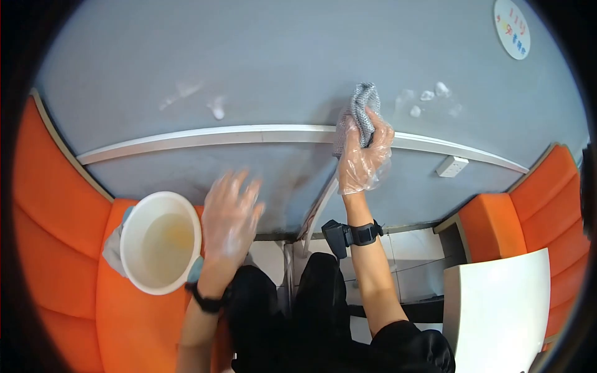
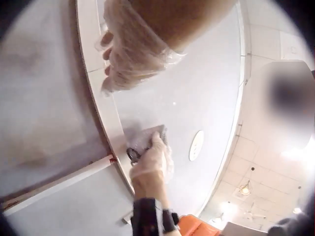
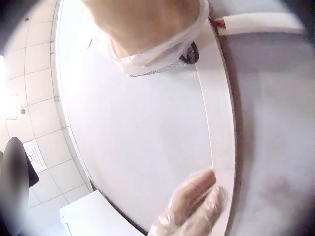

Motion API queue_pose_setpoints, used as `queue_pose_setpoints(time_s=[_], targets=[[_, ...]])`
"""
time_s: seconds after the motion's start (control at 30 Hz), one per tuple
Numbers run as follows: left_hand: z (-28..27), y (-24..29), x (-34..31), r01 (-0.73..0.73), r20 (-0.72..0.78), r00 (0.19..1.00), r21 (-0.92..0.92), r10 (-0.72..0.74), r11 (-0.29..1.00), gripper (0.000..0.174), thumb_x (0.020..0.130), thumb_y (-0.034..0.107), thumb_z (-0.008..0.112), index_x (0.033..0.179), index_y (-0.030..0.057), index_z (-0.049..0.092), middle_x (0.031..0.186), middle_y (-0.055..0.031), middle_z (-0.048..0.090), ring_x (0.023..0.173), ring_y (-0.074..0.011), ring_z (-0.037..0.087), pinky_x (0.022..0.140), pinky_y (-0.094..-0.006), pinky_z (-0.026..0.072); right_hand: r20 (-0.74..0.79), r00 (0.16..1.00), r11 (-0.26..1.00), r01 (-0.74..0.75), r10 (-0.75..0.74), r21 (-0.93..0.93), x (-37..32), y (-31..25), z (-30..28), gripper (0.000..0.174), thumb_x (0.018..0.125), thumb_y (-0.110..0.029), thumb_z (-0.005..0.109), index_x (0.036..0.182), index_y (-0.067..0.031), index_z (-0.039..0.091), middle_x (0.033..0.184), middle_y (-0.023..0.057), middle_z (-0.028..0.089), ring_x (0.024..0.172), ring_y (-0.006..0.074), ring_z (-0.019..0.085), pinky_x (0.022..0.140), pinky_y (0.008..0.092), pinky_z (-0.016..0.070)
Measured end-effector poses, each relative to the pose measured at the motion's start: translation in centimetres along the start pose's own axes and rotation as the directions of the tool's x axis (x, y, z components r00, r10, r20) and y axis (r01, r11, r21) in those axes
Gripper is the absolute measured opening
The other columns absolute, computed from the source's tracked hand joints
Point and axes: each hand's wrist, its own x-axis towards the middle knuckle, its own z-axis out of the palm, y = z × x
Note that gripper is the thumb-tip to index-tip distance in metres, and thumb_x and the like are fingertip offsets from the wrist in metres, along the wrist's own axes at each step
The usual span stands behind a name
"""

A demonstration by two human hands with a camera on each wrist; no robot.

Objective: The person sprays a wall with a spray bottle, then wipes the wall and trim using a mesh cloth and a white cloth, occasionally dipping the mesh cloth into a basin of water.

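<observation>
In a clear plastic glove, my right hand [image 1: 367,155] grips a folded grey woven cloth [image 1: 365,105], thumb on one side and fingers on the other. The cloth lies against the grey wall [image 1: 280,68], overlapping the white trim strip [image 1: 261,133]. My left hand [image 1: 231,211], gloved too and slightly blurred, is held below the strip in the head view with its fingers spread and nothing in them. The left wrist view shows the right hand [image 2: 152,160] and cloth from the side. White foam blobs [image 1: 428,96] cling to the wall right of the cloth, and another foam patch [image 1: 216,107] to its left.
A white bucket [image 1: 127,242] of cloudy water stands on the orange bench [image 1: 115,317], a grey rag [image 1: 114,250] beside it. At right are a white table [image 1: 497,304], an orange seat [image 1: 491,227] and a wall socket [image 1: 452,166]. A round sign [image 1: 512,28] hangs upper right.
</observation>
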Motion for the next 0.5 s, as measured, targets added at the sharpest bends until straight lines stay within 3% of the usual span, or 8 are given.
queue_pose_setpoints(time_s=[0.13, 0.23, 0.27, 0.3, 0.37, 0.4, 0.47, 0.5], targets=[[4.1, 0.2, 7.9, -0.005, -0.154, 0.988, -0.165, -0.021, 0.986, 0.027, 0.082, 0.012, 0.072, 0.108, 0.0129, 0.068, 0.111, -0.0066, 0.064, 0.103, -0.0293, 0.061, 0.086, -0.0417, 0.0510, -0.201, 0.979, 0.994, -0.047, 0.026, -0.102, 1.8, 4.3, -1.8, 0.029, 0.087, -0.017, 0.071, 0.114, -0.0097, 0.065, 0.121, 0.0143, 0.052, 0.117, 0.0320, 0.053, 0.104, 0.0442, 0.0396], [6.0, 0.3, 11.5, -0.074, -0.206, 0.979, -0.356, -0.001, 0.932, 0.018, 0.083, 0.016, 0.073, 0.101, 0.0162, 0.071, 0.098, -0.0046, 0.065, 0.094, -0.0274, 0.062, 0.081, -0.0396, 0.0518, -0.336, 0.942, 0.990, -0.064, 0.019, -0.122, 4.6, 6.6, -4.5, 0.026, 0.088, -0.015, 0.071, 0.110, -0.0021, 0.063, 0.122, 0.0180, 0.055, 0.119, 0.0310, 0.053, 0.105, 0.0427, 0.0395], [6.6, -0.1, 11.6, -0.082, -0.207, 0.978, -0.360, 0.006, 0.929, 0.018, 0.083, 0.016, 0.073, 0.101, 0.0162, 0.071, 0.098, -0.0046, 0.065, 0.094, -0.0274, 0.062, 0.081, -0.0396, 0.0518, -0.359, 0.919, 0.986, -0.139, 0.162, 0.089, 5.1, 7.0, -4.7, 0.031, 0.088, -0.014, 0.071, 0.114, -0.0016, 0.060, 0.120, 0.0185, 0.058, 0.116, 0.0309, 0.055, 0.102, 0.0417, 0.0416], [7.2, -0.5, 11.7, -0.084, -0.210, 0.978, -0.318, 0.016, 0.945, 0.017, 0.083, 0.018, 0.074, 0.099, 0.0169, 0.072, 0.098, -0.0034, 0.065, 0.093, -0.0267, 0.062, 0.081, -0.0390, 0.0517, -0.366, 0.917, 0.987, -0.136, 0.158, 0.085, 5.5, 7.4, -5.1, 0.031, 0.088, -0.014, 0.071, 0.114, -0.0016, 0.060, 0.120, 0.0185, 0.058, 0.116, 0.0309, 0.055, 0.102, 0.0417, 0.0416], [7.7, -0.6, 12.2, -0.092, -0.213, 0.976, -0.273, 0.033, 0.957, 0.016, 0.083, 0.019, 0.074, 0.098, 0.0175, 0.073, 0.099, -0.0023, 0.066, 0.092, -0.0259, 0.062, 0.080, -0.0383, 0.0515, -0.342, 0.876, 0.940, -0.331, 0.340, 0.086, 6.9, 7.0, -5.8, 0.037, 0.086, -0.014, 0.071, 0.119, -0.0019, 0.058, 0.118, 0.0180, 0.061, 0.111, 0.0310, 0.058, 0.098, 0.0393, 0.0445], [7.7, -0.6, 12.2, -0.083, -0.205, 0.978, -0.309, 0.019, 0.948, 0.015, 0.082, 0.022, 0.075, 0.097, 0.0170, 0.073, 0.098, -0.0016, 0.066, 0.093, -0.0245, 0.062, 0.081, -0.0370, 0.0506, -0.346, 0.874, 0.939, -0.333, 0.342, 0.087, 7.3, 7.1, -5.6, 0.037, 0.086, -0.014, 0.071, 0.119, -0.0019, 0.058, 0.118, 0.0180, 0.061, 0.111, 0.0310, 0.058, 0.098, 0.0393, 0.0445], [7.7, -0.6, 12.1, -0.076, -0.196, 0.980, -0.340, 0.008, 0.937, 0.016, 0.082, 0.025, 0.075, 0.095, 0.0164, 0.073, 0.097, -0.0010, 0.066, 0.095, -0.0231, 0.062, 0.082, -0.0356, 0.0496, -0.400, 0.913, 0.989, -0.120, 0.074, -0.092, 8.2, 6.8, -4.6, 0.039, 0.087, -0.016, 0.070, 0.120, -0.0023, 0.056, 0.114, 0.0170, 0.062, 0.107, 0.0302, 0.060, 0.094, 0.0386, 0.0465], [7.6, -0.5, 12.1, -0.074, -0.198, 0.980, -0.322, 0.009, 0.944, 0.016, 0.082, 0.024, 0.075, 0.095, 0.0162, 0.073, 0.097, -0.0012, 0.066, 0.094, -0.0230, 0.062, 0.081, -0.0354, 0.0497, -0.350, 0.935, 0.977, -0.124, 0.057, -0.172, 8.5, 6.4, -4.3, 0.040, 0.088, -0.018, 0.070, 0.123, -0.0045, 0.056, 0.113, 0.0148, 0.061, 0.103, 0.0305, 0.063, 0.090, 0.0393, 0.0492]])
